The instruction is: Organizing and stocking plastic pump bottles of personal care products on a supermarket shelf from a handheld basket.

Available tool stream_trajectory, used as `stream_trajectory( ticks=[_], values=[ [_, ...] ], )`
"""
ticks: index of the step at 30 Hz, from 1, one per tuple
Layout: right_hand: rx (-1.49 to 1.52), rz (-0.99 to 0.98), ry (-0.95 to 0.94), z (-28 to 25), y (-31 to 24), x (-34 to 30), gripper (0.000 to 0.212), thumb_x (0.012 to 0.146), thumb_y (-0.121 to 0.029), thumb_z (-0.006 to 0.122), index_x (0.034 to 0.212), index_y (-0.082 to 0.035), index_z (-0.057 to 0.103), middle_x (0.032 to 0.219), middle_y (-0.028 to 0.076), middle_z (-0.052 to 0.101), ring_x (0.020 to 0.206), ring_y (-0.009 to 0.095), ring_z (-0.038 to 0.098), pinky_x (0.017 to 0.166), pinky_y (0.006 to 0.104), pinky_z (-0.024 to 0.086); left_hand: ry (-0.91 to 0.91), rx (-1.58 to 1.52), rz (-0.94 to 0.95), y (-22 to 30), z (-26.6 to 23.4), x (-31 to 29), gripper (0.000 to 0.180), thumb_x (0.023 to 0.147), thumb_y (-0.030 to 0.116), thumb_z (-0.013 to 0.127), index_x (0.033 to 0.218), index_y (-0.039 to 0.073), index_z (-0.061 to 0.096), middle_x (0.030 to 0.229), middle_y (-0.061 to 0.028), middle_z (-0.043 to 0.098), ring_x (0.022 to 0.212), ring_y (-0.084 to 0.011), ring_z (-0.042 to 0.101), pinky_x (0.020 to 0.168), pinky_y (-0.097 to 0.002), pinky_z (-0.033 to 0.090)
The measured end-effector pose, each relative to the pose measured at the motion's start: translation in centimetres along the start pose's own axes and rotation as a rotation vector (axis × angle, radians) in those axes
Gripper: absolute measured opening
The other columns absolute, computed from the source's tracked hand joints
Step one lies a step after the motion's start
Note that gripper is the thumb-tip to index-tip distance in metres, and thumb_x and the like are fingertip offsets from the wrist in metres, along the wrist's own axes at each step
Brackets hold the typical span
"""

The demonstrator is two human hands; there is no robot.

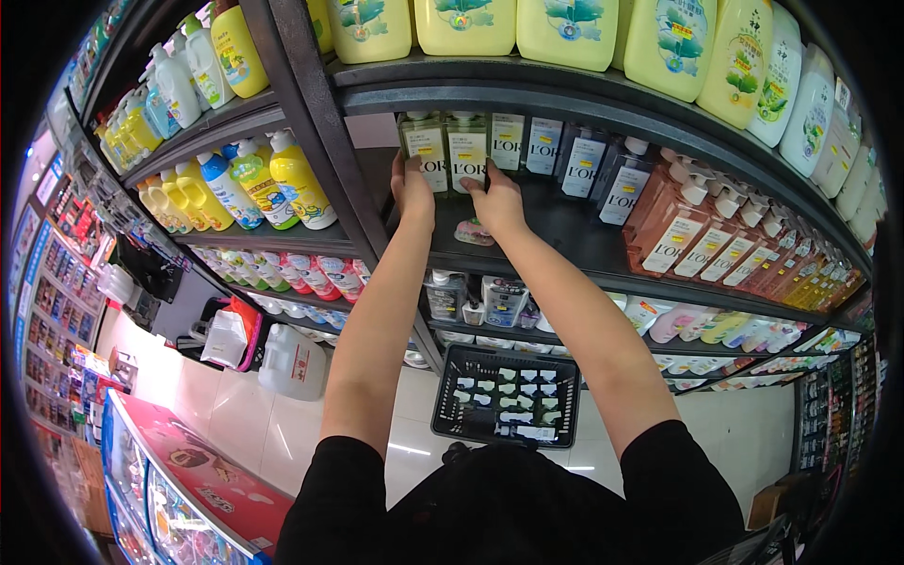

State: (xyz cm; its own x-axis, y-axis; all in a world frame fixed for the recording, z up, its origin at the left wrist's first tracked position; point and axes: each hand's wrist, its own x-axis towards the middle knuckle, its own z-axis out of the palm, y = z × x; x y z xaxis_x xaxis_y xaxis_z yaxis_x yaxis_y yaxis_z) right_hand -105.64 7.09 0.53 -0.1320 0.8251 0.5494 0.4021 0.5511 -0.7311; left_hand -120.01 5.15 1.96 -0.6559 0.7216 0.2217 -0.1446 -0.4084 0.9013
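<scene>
Two green-tinted, square bottles with white labels stand side by side on the dark shelf, the left bottle (424, 141) and the right bottle (467, 141). My left hand (412, 195) grips the outer left side of the left one, fingers partly hidden behind it. Against the right bottle's outer side, my right hand (496, 200) is closed, thumb toward the front. Together my hands hold the pair from both sides. A small pinkish flat item (473, 232) lies on the shelf between my wrists.
More labelled bottles (543, 146) line the shelf's back, with pink pump bottles (692, 235) at the right. Yellow bottles (466, 26) fill the shelf above. A black basket (440, 403) sits on the floor below. A white jug (293, 363) and a freezer (179, 471) stand left.
</scene>
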Motion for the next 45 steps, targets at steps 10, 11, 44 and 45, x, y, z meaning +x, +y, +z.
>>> stream_trajectory(
  ticks=[10,11,44,45],
  values=[
    [-0.132,0.031,-0.032,1.0,1.2,0.5,0.066,0.097,-0.037,0.069,0.144,0.005,0.052,0.113,0.029,0.072,0.106,0.045,0.069,0.092,0.0498,0.055,0.107,-0.242,-0.098,-1.1,1.2,3.0,0.046,0.104,0.036,0.047,0.12,-0.001,0.069,0.105,-0.0099,0.074,0.089,-0.0212,0.069,0.083,-0.0342,0.052],
    [-0.149,0.073,-0.078,0.9,0.9,0.5,0.069,0.097,-0.039,0.068,0.147,0.005,0.049,0.114,0.029,0.072,0.107,0.045,0.069,0.093,0.0502,0.055,0.134,-0.216,-0.124,-1.1,1.1,3.1,0.047,0.104,0.036,0.047,0.117,-0.002,0.07,0.103,-0.01,0.074,0.087,-0.0217,0.069,0.082,-0.0346,0.052],
    [-0.272,0.109,-0.084,1.4,-0.5,0.7,0.072,0.105,-0.04,0.057,0.158,0.003,0.033,0.114,0.029,0.071,0.105,0.045,0.069,0.091,0.052,0.054,0.323,0.152,0.019,-4.5,0.9,6.6,0.055,0.103,0.039,0.044,0.107,-0.009,0.072,0.097,-0.0185,0.076,0.086,-0.0301,0.073,0.08,-0.0407,0.054],
    [-0.271,0.109,-0.084,1.4,-0.7,0.7,0.072,0.105,-0.04,0.057,0.158,0.003,0.033,0.114,0.029,0.071,0.105,0.045,0.069,0.091,0.052,0.054,0.323,0.152,0.02,-4.6,0.7,6.8,0.055,0.103,0.039,0.044,0.107,-0.009,0.072,0.097,-0.0185,0.076,0.086,-0.0301,0.073,0.08,-0.0407,0.054]
  ],
)
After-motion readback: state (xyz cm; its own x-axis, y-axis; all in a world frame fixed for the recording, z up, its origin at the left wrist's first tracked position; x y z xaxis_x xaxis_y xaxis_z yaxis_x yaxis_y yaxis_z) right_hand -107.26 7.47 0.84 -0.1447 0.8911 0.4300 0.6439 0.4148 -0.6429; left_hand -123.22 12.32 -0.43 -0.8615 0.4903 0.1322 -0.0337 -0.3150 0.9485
